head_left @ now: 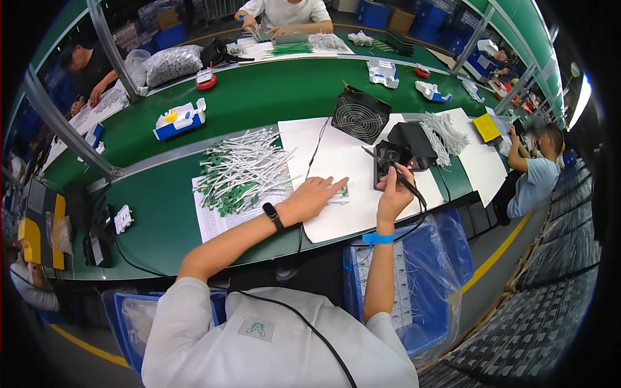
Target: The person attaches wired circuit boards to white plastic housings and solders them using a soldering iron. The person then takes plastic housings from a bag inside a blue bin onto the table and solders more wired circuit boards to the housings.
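Note:
My left hand [314, 196] lies on a white sheet [349, 223] with its fingers stretched out to the right. Beside and partly under those fingers is a small green and white piece [339, 194], mostly hidden. My right hand [396, 194] is raised, its fingers closed round a black soldering iron [392, 169] with a black cable. The iron's tip is hidden at the dark stand [381, 182], in front of a black box [414, 143] with a small red light. Left of my left hand, small green circuit boards with white wires [242, 165] lie heaped on a printed paper.
A black fan with a round grille [360, 115] stands behind the sheet. White wires [445, 136] lie bundled at the right. Blue and white holders [180, 121] sit on the green conveyor [259, 90]. Lined blue bins [424, 284] stand below the table edge. Other people work around.

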Action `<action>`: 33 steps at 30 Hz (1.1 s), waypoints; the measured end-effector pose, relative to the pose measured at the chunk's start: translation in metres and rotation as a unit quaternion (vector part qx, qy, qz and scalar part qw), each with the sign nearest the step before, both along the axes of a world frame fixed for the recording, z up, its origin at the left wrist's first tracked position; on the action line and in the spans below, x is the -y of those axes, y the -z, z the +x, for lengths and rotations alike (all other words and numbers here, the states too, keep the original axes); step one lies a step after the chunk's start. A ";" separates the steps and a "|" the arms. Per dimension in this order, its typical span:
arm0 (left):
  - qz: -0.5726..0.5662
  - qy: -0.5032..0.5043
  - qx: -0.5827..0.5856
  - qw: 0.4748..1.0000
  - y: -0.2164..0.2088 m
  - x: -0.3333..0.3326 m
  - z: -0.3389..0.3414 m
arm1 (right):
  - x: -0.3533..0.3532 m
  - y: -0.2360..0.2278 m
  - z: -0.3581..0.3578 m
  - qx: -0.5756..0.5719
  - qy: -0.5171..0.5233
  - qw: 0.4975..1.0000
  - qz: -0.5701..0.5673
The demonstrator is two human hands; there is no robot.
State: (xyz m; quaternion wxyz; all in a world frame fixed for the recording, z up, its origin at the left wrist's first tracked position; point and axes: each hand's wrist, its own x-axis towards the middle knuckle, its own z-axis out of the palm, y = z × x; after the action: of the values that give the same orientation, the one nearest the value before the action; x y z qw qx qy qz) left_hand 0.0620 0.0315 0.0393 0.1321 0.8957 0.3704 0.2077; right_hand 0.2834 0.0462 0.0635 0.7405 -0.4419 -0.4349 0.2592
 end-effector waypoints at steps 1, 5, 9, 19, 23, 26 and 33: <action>-0.001 -0.003 0.002 1.000 0.006 0.001 -0.006 | -0.002 0.004 -0.003 0.000 0.011 1.000 0.014; 0.062 -0.020 -0.022 0.998 0.022 0.005 -0.013 | -0.006 0.018 -0.006 -0.015 0.081 0.996 0.020; 0.062 -0.033 -0.020 0.997 0.025 0.007 -0.007 | -0.010 0.037 -0.010 -0.019 0.086 0.996 0.032; 0.050 -0.024 -0.029 0.998 0.015 0.000 -0.015 | -0.009 0.073 -0.002 0.039 0.112 0.992 0.033; 0.030 -0.026 -0.021 0.999 0.010 -0.003 -0.022 | -0.003 0.071 -0.004 0.075 0.066 0.995 0.017; 0.017 -0.022 -0.019 0.999 0.011 -0.005 -0.024 | -0.002 0.071 -0.003 0.081 0.056 0.995 0.004; 0.034 -0.016 -0.033 0.999 0.006 -0.005 -0.026 | -0.003 0.068 -0.005 0.103 0.062 0.993 0.009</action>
State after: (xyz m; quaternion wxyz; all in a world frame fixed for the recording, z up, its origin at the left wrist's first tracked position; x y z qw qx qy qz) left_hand 0.0362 0.0369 0.0331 0.0857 0.9000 0.3812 0.1930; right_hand 0.2785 0.0496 -0.0041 0.7103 -0.4856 -0.4833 0.1614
